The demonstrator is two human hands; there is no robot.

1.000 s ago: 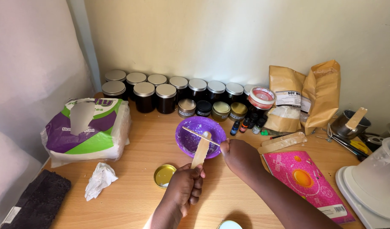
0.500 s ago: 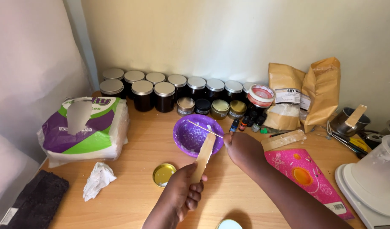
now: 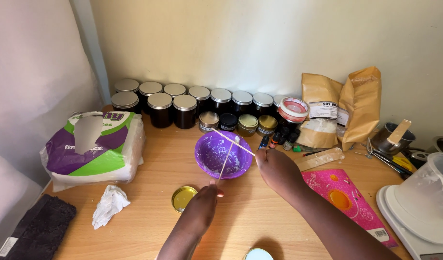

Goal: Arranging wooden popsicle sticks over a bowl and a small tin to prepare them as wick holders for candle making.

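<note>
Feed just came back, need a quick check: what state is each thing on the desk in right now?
Purple bowl: upright, whitish residue inside.
Flat stick: pinched in left hand, over the bowl.
Thin stick: held by right hand, crossing the bowl.
Gold lid: off, lying flat.
Dark jars: lidded.
Tissue: crumpled.

Dark lidded jars line the far wall; tissue pack left, brown bags and scale right.
</note>
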